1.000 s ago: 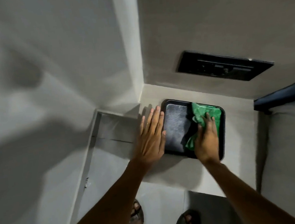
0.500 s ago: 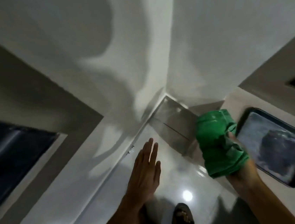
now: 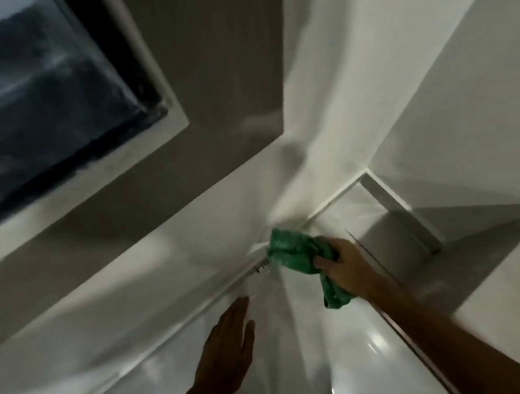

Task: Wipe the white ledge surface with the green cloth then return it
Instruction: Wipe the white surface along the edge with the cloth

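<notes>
Cloth work is at its opening: the right hand [image 3: 344,263] is clenched around the green cloth [image 3: 297,254], most of the bunched fabric pushing out ahead of the fingers and a loose tail hanging down behind the palm. The leading wad sits at the near corner of the white ledge [image 3: 169,265], seemingly touching it, though blur makes real contact hard to confirm. Just below that wad, a small dark mark or fitting shows on the edge; what it is cannot be told. The left hand [image 3: 227,346] hovers below and to the left of the grip, flat, fingers spread, holding nothing. Up and left of the grip, beyond the ledge, lies a dark window [image 3: 30,99] in a pale frame. By my reading, wiping is only beginning, and the return of the cloth lies well ahead. The next move probably calls for pressing the wad flat on the ledge and dragging it leftward away from the corner, keeping the hanging tail from trailing off the edge.
</notes>
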